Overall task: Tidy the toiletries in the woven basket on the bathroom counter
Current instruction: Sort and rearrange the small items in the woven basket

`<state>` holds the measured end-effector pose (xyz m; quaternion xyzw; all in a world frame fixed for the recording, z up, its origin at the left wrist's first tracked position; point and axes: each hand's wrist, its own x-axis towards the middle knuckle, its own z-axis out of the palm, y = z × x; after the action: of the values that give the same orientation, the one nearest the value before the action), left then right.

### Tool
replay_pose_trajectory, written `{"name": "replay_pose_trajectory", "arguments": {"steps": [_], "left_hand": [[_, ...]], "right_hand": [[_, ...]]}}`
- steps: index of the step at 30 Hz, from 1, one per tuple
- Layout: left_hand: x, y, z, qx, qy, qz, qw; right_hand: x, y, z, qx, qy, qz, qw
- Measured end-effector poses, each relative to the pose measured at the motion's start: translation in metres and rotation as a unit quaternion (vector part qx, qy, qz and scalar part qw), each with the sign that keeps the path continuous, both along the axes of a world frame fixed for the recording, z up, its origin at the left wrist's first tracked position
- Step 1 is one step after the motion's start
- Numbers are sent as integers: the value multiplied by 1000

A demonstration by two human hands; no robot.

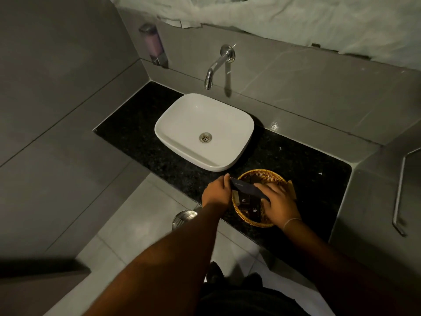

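Observation:
A round woven basket (259, 174) stands on the black granite counter (141, 142), right of the sink. Over it, a long dark flat box (247, 189) is held at both ends: my left hand (216, 190) grips its left end at the basket's left rim, my right hand (279, 201) grips its right end above the basket. Below the box, inside the basket, lie small dark sachets with a white logo (249, 202) and a tan packet (237, 198). A tan item (291, 189) pokes out behind my right hand.
A white vessel sink (205, 131) sits mid-counter under a chrome wall spout (215, 67). A soap dispenser (153, 45) hangs on the left wall, a metal rail (398, 195) on the right wall. A round floor drain (183, 218) lies below the counter edge.

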<state>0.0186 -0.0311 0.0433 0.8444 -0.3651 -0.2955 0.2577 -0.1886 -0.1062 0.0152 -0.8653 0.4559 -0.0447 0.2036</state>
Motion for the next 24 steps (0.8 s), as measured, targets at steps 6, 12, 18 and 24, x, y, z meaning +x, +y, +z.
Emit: {"name": "replay_pose_trajectory", "arguments": {"steps": [6,12,18,24], "left_hand": [[-6,-11,10,-41,226,108,967],[-15,-17,26,-58,412,105,903],[-32,-23,27,-98,377,123,913],[-24,-15,27,4,6,-186,983]], "right_hand": [[-4,2,2,20,-20,-14,999],[2,7,8,45,-35,-42,997],[28,15,25,165,-148,-71,973],[46,8,57,312,-340,-255,850]]}}
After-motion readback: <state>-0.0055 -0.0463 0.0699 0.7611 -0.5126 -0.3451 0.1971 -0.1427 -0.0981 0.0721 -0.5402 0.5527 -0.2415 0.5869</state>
